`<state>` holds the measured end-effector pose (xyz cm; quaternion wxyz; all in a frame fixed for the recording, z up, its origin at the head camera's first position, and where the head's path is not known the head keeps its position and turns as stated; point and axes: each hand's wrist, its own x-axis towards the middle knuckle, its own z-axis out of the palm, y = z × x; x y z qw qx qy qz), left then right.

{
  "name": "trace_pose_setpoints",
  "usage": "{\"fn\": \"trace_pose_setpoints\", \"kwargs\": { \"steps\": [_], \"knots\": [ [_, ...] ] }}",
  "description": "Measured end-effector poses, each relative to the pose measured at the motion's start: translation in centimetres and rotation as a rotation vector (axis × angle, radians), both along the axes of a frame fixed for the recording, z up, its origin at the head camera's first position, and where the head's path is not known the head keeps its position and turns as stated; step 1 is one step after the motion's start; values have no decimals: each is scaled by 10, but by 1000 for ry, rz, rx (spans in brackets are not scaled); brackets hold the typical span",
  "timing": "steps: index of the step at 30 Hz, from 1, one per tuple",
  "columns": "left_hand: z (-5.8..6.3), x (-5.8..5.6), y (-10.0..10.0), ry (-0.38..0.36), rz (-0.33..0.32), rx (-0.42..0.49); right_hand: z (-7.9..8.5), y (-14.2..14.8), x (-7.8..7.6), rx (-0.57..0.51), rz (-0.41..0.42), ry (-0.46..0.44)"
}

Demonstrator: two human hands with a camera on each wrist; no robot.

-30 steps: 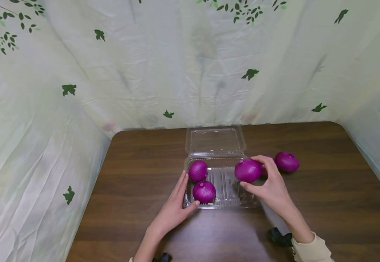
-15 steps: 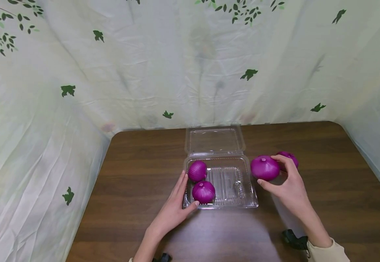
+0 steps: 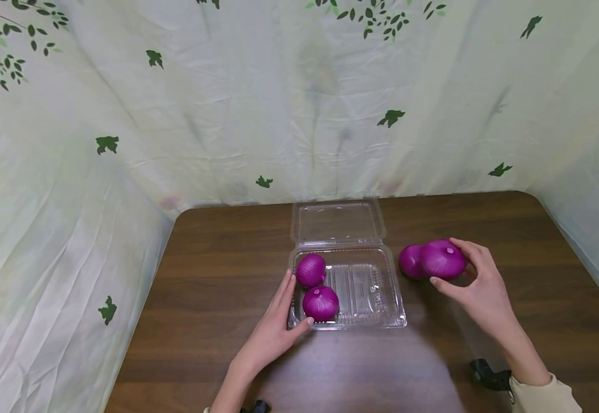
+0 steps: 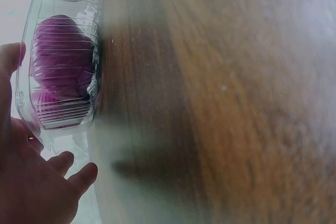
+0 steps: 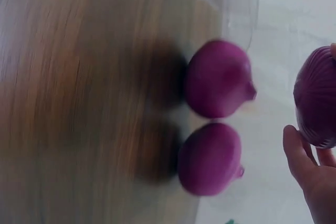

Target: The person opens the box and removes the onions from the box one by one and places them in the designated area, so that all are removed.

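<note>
My right hand (image 3: pixel 477 289) holds a purple onion (image 3: pixel 443 259) between thumb and fingers, raised above the table to the right of the container. Two more onions rest beneath it in the right wrist view, a nearer one (image 5: pixel 218 78) and another (image 5: pixel 210 159); the head view shows just one of them (image 3: pixel 410 262), the other being hidden. A hinged clear plastic container (image 3: pixel 395 287) lies with its lid up. Inside, along its left side, sit two onions, one at the back (image 3: pixel 311 270) and one in front (image 3: pixel 321 303). My left hand (image 3: pixel 273 330) rests straight fingers against the container's left edge, thumb at the front corner.
The clear lid (image 3: pixel 338 222) leans back near the table's rear edge. A brown wooden table (image 3: pixel 206 275) bears everything. Pale curtains with a leaf print (image 3: pixel 299 115) hang behind and at both sides.
My right hand has carried the onion rightward, from over the container's right side to above the loose onions. My left hand has stayed at the container.
</note>
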<state>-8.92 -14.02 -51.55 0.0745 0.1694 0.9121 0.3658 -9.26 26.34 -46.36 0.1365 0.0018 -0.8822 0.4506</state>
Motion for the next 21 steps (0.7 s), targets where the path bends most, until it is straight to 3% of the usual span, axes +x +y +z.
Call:
{"fn": "trace_pose_setpoints", "kwargs": {
  "steps": [21],
  "knots": [
    [0,0,0,-3,0,-2,-9,67,-10,-34,-145,-111]
  ]
}}
